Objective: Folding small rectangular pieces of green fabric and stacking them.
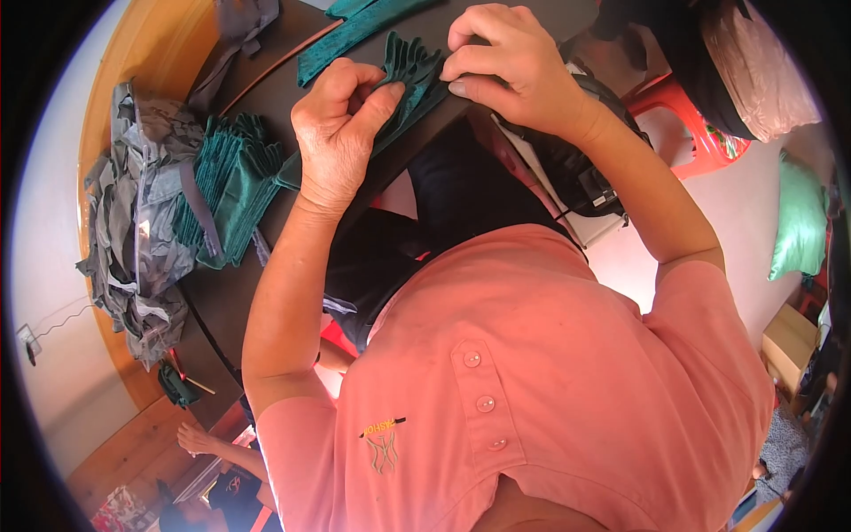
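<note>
A dark green cloth strip (409,69) lies folded into narrow pleats at the edge of a dark round table (257,293). My left hand (341,124) pinches the near end of the pleats between thumb and fingers. My right hand (505,66) presses down on the far end of the same pleated strip with curled fingers. A longer green strip (355,31) trails away across the table beyond the hands.
A stack of pleated green cloths (232,182) and a heap of grey fabric (137,222) sit at the table's left. A red plastic stool (700,133) stands on the right, a green cushion (798,222) beyond it. Another person's hand (197,437) shows low left.
</note>
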{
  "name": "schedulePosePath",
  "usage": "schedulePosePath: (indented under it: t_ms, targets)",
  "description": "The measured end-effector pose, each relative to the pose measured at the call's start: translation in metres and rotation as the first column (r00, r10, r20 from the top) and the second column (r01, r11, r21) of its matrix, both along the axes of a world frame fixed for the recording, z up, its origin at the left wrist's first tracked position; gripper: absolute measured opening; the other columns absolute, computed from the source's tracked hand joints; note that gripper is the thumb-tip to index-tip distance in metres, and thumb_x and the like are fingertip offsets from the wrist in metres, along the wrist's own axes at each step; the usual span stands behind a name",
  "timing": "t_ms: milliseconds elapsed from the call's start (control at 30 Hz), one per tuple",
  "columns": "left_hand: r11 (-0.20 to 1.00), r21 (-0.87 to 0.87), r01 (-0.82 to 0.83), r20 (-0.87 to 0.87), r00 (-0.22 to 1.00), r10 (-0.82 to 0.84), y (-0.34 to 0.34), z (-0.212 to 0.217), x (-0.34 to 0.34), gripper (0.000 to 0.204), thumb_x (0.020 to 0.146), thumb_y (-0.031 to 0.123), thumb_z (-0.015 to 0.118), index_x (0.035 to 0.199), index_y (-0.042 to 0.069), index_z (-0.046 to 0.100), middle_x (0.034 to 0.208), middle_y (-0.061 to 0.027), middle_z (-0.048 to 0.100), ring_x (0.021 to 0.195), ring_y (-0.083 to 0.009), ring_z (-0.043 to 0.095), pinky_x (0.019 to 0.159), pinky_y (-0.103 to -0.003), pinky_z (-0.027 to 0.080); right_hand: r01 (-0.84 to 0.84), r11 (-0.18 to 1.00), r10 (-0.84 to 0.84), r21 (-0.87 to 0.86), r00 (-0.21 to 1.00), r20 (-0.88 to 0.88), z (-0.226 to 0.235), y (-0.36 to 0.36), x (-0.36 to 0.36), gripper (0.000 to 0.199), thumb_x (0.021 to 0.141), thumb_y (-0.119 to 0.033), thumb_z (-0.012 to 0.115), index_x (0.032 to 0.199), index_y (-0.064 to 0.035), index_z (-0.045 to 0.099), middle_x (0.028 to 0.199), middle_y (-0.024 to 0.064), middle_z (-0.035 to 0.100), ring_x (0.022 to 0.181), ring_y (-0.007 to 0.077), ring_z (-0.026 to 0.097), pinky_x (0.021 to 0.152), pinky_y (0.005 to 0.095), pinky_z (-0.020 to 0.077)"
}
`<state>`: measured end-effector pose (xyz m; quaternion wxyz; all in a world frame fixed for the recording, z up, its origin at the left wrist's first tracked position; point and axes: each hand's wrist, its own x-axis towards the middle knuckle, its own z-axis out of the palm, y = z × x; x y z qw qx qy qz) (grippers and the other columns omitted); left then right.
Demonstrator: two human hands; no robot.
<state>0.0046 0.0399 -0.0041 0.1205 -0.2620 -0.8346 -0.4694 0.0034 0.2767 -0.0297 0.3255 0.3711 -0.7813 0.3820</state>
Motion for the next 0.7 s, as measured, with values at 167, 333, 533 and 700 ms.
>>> schedulePosePath:
  t_ms: [167, 333, 533, 700]
  targets:
    - [1.000, 0.013, -0.004, 0.001, 1.000, 0.004, 0.002, -0.001, -0.001, 0.016, 0.081, 0.001, 0.081, 0.090, -0.002, 0.067, 0.078, -0.0015, 0.059, 0.068, -0.0097, 0.052, 0.064, -0.025, 0.046, -0.030, 0.998, 0.031, -0.046, 0.999, 0.014, 0.002, 0.004, 0.001, 0.015, 0.076, -0.015, 0.079, 0.087, -0.0116, 0.070, 0.097, 0.0068, 0.058, 0.094, 0.0272, 0.058, 0.082, 0.0409, 0.0388]
    - [0.999, -0.004, -0.033, 0.060, 0.998, 0.033, 0.003, 0.000, 0.002, 0.017, 0.079, 0.003, 0.083, 0.087, 0.000, 0.068, 0.077, -0.0003, 0.058, 0.068, -0.0091, 0.051, 0.063, -0.024, 0.045, -0.060, 0.998, 0.060, 0.032, 0.998, -0.011, 0.009, 0.005, 0.006, 0.016, 0.077, -0.017, 0.080, 0.089, -0.0116, 0.070, 0.097, 0.0075, 0.058, 0.093, 0.0279, 0.058, 0.082, 0.0409, 0.0389]
    - [0.999, 0.014, -0.041, 0.057, 0.998, 0.040, 0.000, -0.002, 0.001, 0.019, 0.077, 0.003, 0.086, 0.086, 0.001, 0.069, 0.075, 0.0004, 0.058, 0.066, -0.0082, 0.050, 0.059, -0.025, 0.043, -0.117, 0.993, 0.105, -0.029, 0.955, -0.276, 0.002, -0.002, -0.006, 0.015, 0.078, -0.017, 0.079, 0.088, -0.0108, 0.070, 0.097, 0.0075, 0.059, 0.093, 0.0279, 0.059, 0.081, 0.0411, 0.0400]
    - [0.999, 0.016, -0.046, 0.091, 0.995, 0.044, 0.001, -0.002, -0.001, 0.019, 0.078, 0.003, 0.085, 0.087, 0.001, 0.069, 0.076, 0.0002, 0.059, 0.066, -0.0083, 0.050, 0.060, -0.025, 0.043, -0.062, 0.991, 0.068, 0.120, 0.997, -0.045, 0.002, -0.003, 0.002, 0.016, 0.083, -0.018, 0.077, 0.097, -0.0116, 0.072, 0.105, 0.0043, 0.062, 0.099, 0.0246, 0.061, 0.089, 0.0381, 0.0424]
